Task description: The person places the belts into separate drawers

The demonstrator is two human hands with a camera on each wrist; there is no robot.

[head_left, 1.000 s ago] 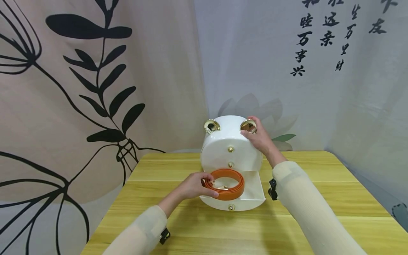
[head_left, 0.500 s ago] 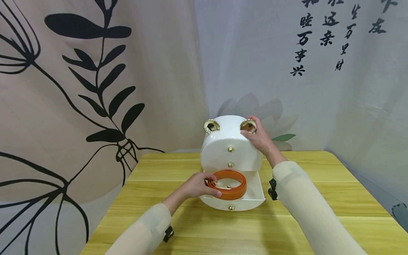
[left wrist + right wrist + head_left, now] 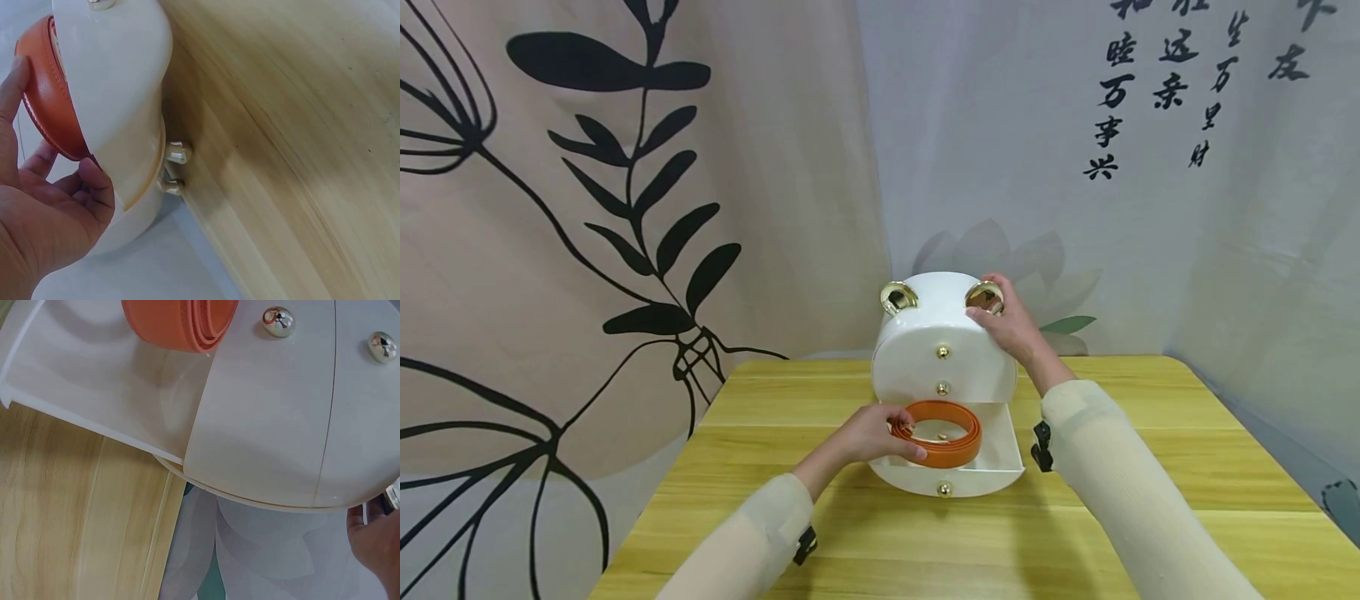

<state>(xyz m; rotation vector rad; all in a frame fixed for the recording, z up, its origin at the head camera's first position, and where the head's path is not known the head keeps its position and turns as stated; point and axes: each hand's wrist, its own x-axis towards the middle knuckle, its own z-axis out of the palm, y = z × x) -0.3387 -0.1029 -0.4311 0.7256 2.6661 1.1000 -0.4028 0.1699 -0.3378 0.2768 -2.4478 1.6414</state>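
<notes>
A coiled orange belt [image 3: 958, 454] is pinched at its left side by my left hand [image 3: 876, 435]. The coil is over the pulled-out bottom drawer [image 3: 1003, 442] of a glossy white rounded box [image 3: 910, 358]. In the left wrist view, the thumb and fingers meet the belt [image 3: 47, 94] beside the drawer front [image 3: 112, 69]. Whether the coil touches the drawer floor I cannot tell. At the box's top right, my right hand [image 3: 1013, 329] grips a gold ear-shaped ornament [image 3: 985, 293], its fingers partly hidden behind. Only part of that hand [image 3: 378, 540] shows in the right wrist view.
A second gold ornament [image 3: 898, 296] sits at the box's top left. Gold knobs [image 3: 943, 352] mark the drawer fronts, and the upper ones are closed. The box stands on a wooden table [image 3: 850, 533] near its back edge, with a printed curtain [image 3: 790, 183] behind.
My left hand has shifted slightly to the right, carrying the coiled belt farther over the drawer. The right hand, the box and the open drawer have stayed in place.
</notes>
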